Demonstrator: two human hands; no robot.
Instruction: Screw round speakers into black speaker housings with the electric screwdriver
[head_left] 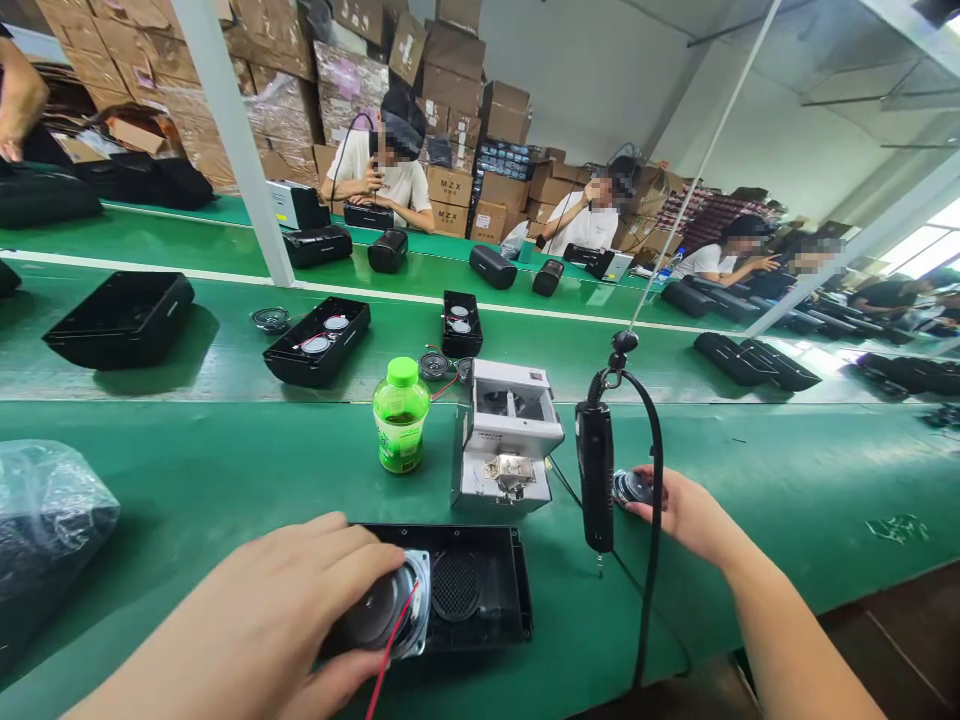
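Holding left hand (255, 600): at lower left of centre, the fingers are closed over a round speaker driver (382, 610) and have hold of it, pressing it on the housing.

Speaker housing: a black plastic speaker housing (514, 620) lies open on the green belt (750, 500) at bottom centre. The driver sits at its left end, beside a black mesh grille (456, 585). A red wire (388, 650) runs down from the driver.

Right hand: at right of centre, this right hand (679, 515) is nearly closed, fingers and thumb gripping a second driver (631, 488).

Hanging tool: a black electric screwdriver (595, 490) hangs upright just beside the second driver, and its black cable (646, 620) falls past the right hand.

Left edge: a clear plastic bag (45, 520) with dark contents lies at lower left.

Middle of belt: a white screw feeder (506, 440) stands just right of a green-capped bottle (401, 415).

Far belts: more black housings (316, 342) lie in a row, some with drivers.

Background: co-workers (379, 160) sit at upper centre before stacked cardboard boxes (450, 190).
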